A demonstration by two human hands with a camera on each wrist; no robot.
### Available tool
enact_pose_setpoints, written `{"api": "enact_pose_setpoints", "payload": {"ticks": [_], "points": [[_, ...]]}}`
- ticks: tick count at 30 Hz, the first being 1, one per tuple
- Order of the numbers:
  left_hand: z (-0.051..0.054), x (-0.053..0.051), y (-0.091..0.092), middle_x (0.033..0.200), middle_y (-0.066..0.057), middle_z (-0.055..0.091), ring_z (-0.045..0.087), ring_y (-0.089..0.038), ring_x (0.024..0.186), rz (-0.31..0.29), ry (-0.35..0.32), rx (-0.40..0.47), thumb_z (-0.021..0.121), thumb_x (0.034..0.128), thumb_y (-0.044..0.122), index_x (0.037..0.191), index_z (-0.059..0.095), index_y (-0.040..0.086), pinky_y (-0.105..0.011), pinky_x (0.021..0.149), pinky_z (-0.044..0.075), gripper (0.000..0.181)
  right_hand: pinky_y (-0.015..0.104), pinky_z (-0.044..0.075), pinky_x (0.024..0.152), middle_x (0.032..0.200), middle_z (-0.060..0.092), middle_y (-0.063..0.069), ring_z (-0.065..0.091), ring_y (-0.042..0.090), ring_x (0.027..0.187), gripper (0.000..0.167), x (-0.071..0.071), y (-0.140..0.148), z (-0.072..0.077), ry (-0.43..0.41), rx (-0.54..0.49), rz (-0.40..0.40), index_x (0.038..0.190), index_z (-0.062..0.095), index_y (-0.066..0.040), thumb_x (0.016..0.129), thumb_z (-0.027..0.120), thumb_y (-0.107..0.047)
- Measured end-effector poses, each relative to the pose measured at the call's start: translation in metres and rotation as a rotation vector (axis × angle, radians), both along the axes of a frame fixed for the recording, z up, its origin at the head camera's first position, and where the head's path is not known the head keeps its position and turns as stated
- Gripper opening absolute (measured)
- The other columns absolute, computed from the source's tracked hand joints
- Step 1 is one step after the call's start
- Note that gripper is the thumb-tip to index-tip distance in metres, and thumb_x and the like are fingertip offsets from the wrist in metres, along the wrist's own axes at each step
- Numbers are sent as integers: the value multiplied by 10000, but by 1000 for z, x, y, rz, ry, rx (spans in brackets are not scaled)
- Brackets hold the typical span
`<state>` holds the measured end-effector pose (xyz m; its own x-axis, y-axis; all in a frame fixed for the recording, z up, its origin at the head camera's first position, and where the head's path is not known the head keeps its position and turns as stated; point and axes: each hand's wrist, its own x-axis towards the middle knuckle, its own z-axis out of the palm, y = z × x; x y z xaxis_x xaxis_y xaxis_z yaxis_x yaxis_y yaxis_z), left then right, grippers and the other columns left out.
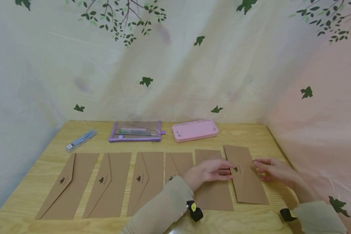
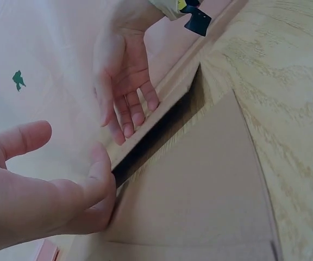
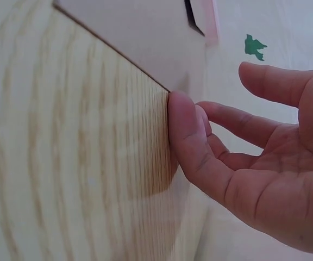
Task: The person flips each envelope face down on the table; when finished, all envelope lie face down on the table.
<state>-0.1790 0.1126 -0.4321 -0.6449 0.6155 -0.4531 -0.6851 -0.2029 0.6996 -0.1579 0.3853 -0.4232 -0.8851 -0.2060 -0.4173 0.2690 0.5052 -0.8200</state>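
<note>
Several brown paper envelopes lie in a row; the rightmost envelope (image 1: 247, 175) has a small black crown print, and its left edge stands a little off the table in the left wrist view. My left hand (image 1: 209, 172) reaches over the neighbouring envelope (image 1: 214, 196), its fingers touching that raised left edge, thumb held apart. At the right edge, my right hand (image 1: 276, 170) touches the rightmost envelope with its fingertips (image 3: 183, 117); its thumb is also apart in the right wrist view. The left forearm partly covers the fourth envelope (image 1: 182, 159).
Farther back sit a slim clear case (image 1: 82, 140) with blue contents, a purple-edged see-through pouch (image 1: 135, 131) holding pens, and a pink case (image 1: 195, 130). More envelopes (image 1: 84, 188) lie to the left. A printed curtain (image 1: 175, 65) surrounds the wooden table (image 1: 54, 139).
</note>
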Motion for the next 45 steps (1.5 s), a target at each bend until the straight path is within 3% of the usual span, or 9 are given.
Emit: {"api": "enact_pose_setpoints", "payload": {"ticks": [2, 4, 8, 15, 20, 25, 29, 33, 45], "points": [[1, 2, 2, 918, -77, 590, 555, -152, 828, -5, 21, -19, 614, 940, -50, 997, 624, 3, -431, 1061, 484, 79, 354, 611, 795, 1311, 503, 264, 555, 202, 1033, 695, 0, 0, 1, -1, 5, -1, 1476, 258, 214, 1085, 500, -307], [1, 3, 4, 923, -79, 594, 550, -139, 782, -1, 31, -32, 612, 931, -68, 1172, 601, -34, -430, 1049, 493, 243, 355, 612, 796, 1298, 520, 257, 573, 188, 1017, 691, 0, 1, 1, -2, 10, -3, 1475, 263, 213, 1085, 499, -307], [2, 5, 6, 1039, -130, 581, 575, -202, 893, 23, 21, -25, 603, 913, -109, 1469, 400, -44, -462, 1061, 479, 596, 355, 612, 798, 1262, 534, 245, 583, 181, 1010, 685, 0, 2, 0, -4, 22, -8, 1473, 274, 211, 1085, 500, -306], [-4, 6, 10, 1127, -202, 621, 601, -346, 1149, 44, 13, 12, 575, 919, -135, 1381, 475, -37, -511, 1048, 485, 483, 351, 611, 798, 1224, 547, 207, 600, 179, 972, 696, -3, 1, -1, -14, 23, 1, 1475, 290, 201, 1081, 508, -330], [-13, 14, 19, 1108, -191, 701, 652, -353, 1117, 73, 70, -21, 566, 943, -103, 1236, 583, -40, -531, 1010, 508, 300, 352, 610, 810, 1281, 550, 244, 604, 193, 998, 702, -1, 0, 0, -5, 27, 4, 1473, 289, 206, 1078, 518, -327], [-17, 23, 27, 1072, -197, 719, 680, -368, 1061, 177, 95, -62, 594, 916, -129, 1292, 562, -82, -543, 944, 545, 381, 342, 608, 813, 1232, 582, 191, 619, 175, 962, 702, 1, -1, 0, -14, 5, -9, 1466, 297, 211, 1074, 530, -322], [-19, 24, 28, 1034, -226, 722, 690, -381, 1032, 220, 105, -66, 605, 917, -127, 1280, 587, -95, -529, 908, 563, 365, 340, 607, 820, 1172, 597, 120, 620, 153, 930, 690, 1, -3, -1, -26, -24, -17, 1466, 308, 206, 1072, 537, -312], [-20, 23, 28, 1002, -236, 727, 701, -385, 1009, 231, 114, -68, 637, 924, -95, 1211, 639, -77, -495, 876, 582, 288, 343, 607, 820, 1183, 589, 137, 629, 157, 930, 696, 2, -5, -1, -24, -30, -7, 1471, 296, 206, 1073, 534, -313], [-20, 21, 25, 1042, -228, 732, 689, -387, 1042, 245, 61, -47, 666, 926, -66, 1040, 658, 7, -489, 895, 573, 135, 352, 606, 833, 1224, 560, 201, 613, 184, 978, 711, 0, -10, 1, -30, -25, 0, 1474, 276, 213, 1070, 538, -312]]}}
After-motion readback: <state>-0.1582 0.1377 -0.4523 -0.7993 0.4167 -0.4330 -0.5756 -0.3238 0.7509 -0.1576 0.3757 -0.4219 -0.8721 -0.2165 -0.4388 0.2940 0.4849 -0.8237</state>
